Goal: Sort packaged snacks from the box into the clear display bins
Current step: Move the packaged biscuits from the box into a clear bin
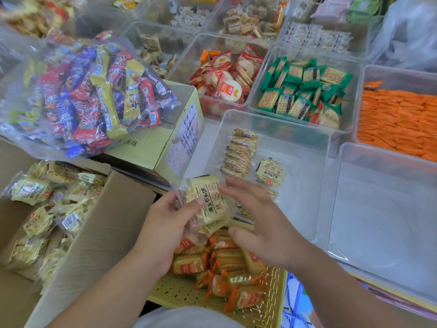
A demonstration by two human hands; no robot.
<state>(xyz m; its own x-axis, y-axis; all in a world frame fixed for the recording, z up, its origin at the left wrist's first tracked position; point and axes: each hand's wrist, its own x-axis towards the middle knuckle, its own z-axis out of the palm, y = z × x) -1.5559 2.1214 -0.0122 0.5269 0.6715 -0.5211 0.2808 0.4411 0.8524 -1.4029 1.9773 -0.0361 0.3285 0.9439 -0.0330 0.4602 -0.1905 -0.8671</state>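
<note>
Head view.

1. Held item: a small stack of pale yellow biscuit packets sits in the left hand, just below and in front of the near edge of the nearest clear bin. The stack is tilted, printed face up.
2. Left hand: palm turned up and inward. The thumb presses the top packet's left edge and the curled fingers support the stack from beneath. The forearm enters from the lower left.
3. Right hand: just right of the stack and partly over it, palm down, with the fingers loosely spread and grasping nothing. The fingertips reach the stack's right edge; whether they touch it cannot be told. The forearm enters from the lower right.
4. Source: the cardboard box at lower left, left of the left forearm, holds loose packets of the same pale yellow type.
5. Nearest clear bin: it contains a row of packets standing on edge along its left side. One single packet lies flat beside the row.
6. Below both hands: a yellow perforated basket holds orange-wrapped biscuit packets.
7. Rear bins: red-and-white rice crackers, green-wrapped crackers and orange packets.
</note>
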